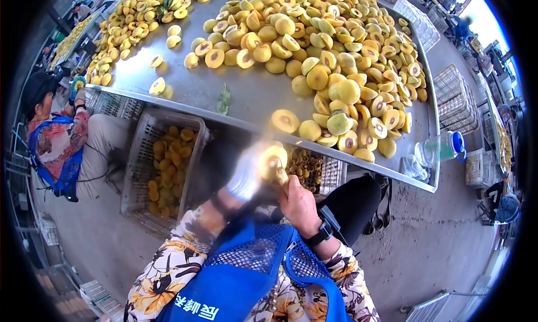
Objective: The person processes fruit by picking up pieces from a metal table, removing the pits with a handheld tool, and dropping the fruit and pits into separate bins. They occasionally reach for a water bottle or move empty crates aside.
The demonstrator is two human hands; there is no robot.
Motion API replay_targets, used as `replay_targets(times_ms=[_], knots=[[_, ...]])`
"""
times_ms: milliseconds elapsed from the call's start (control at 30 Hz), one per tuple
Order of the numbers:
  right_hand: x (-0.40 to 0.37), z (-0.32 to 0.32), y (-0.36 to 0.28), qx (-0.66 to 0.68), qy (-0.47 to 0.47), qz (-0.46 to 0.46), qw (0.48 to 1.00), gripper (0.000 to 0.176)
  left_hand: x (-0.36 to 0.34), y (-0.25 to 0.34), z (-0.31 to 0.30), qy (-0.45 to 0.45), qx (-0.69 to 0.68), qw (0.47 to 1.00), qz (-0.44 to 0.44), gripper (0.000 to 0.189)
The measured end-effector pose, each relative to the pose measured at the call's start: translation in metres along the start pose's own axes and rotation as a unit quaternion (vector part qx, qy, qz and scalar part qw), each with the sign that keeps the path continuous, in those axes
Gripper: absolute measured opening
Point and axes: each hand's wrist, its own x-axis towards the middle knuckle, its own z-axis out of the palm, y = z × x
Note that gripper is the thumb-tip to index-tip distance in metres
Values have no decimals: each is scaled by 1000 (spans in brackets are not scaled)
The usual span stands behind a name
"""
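My left hand (245, 175), in a white glove and smeared by motion, holds a halved yellow peach (271, 157) just in front of the table's edge. Bare and wearing a black watch, my right hand (300, 207) is closed around a small pitting tool (281, 175) with a yellowish handle. The tool's tip meets the cut face of the peach half; the glare and blur hide exactly how deep it sits. Beyond my hands, a large pile of peach halves (319, 47) lies on the metal table (193, 89), many with brown pit centres showing.
Left of my legs stands a crate (144, 123) of peach halves. Another crate (334, 179), holding brown pits, is under the table edge. A clear jar with a blue lid (440, 147) stands at the right corner. A person (59, 137) sits at left.
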Motion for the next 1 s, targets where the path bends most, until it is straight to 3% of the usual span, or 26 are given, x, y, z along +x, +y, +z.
replay_targets(times_ms=[33,100,167,233,333,433,567,700,800,867,933,1000], knots=[[-1,0,-2,-9,-5,7,1000,23,-4,6,3,8,-26,999,-36,35],[-3,1,-2,-17,-15,17,1000,23,2,-8,-3,-7,48,997,52,34],[-6,3,-1,-19,-23,25,999,23,5,-15,-8,-28,65,996,53,34],[-7,1,0,-23,-45,27,998,22,-2,7,-2,-54,23,998,-31,34],[-7,-1,1,-25,-70,28,997,22,9,10,-18,-198,135,971,15,34],[-7,-1,0,-25,-79,35,996,23,13,17,-24,-241,179,954,20,34],[-6,7,-3,9,-28,55,998,24,-2,37,2,-186,-1,979,-88,33],[-5,5,-7,21,-8,68,997,25,3,24,8,-130,-36,988,-79,28],[-8,3,-4,13,-16,70,997,25,-11,27,19,-80,-8,995,-54,27],[-8,1,-4,14,-34,64,997,25,6,2,-3,-140,102,983,65,27],[-8,0,-1,28,-56,60,996,23,8,9,-6,-192,123,973,45,28],[-9,-2,2,43,-78,68,994,22,9,23,-8,-233,51,964,-116,30]])
